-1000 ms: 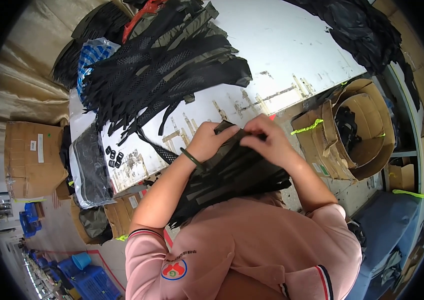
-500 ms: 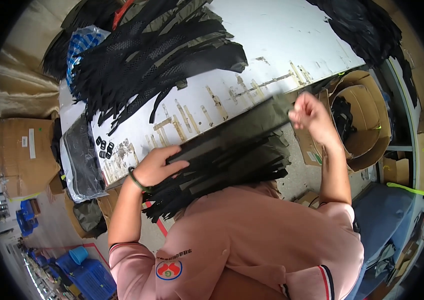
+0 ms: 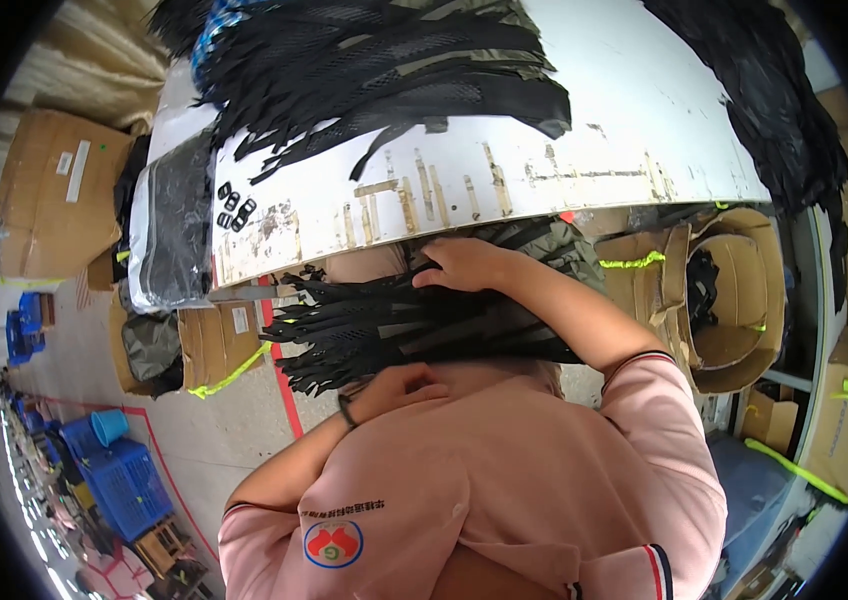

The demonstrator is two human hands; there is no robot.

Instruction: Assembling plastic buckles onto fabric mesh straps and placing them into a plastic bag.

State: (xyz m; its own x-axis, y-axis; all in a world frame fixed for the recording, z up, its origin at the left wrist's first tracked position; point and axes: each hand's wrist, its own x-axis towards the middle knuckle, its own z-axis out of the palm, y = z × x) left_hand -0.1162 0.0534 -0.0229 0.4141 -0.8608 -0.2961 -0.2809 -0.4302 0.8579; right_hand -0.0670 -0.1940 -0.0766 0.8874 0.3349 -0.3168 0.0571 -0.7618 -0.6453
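Note:
A bundle of black mesh and dark olive fabric strips (image 3: pixel 384 312) lies across my lap, between my body and the table edge. My right hand (image 3: pixel 464 265) rests on top of the bundle near the table, its fingers stretched out and its thumb apart. Close against my shirt, at the near side of the strips, is my left hand (image 3: pixel 399 390). Its fingers are loosely bent and apart, with nothing visible in them. A larger pile of similar strips (image 3: pixel 394 85) covers the far left part of the white table (image 3: pixel 634 130).
Several small black buckles (image 3: pixel 236 205) sit at the table's left corner. Black fabric (image 3: pixel 769 100) hangs over its right end. Open cardboard boxes (image 3: pixel 734 300) stand at the right, with another box (image 3: pixel 214 345) at the left. Blue crates (image 3: pixel 129 480) stand on the floor.
The long strip stretched between my hands is down among the bundle. My right hand has moved left onto the strips, and my left hand has drawn back toward my body. The view has shifted.

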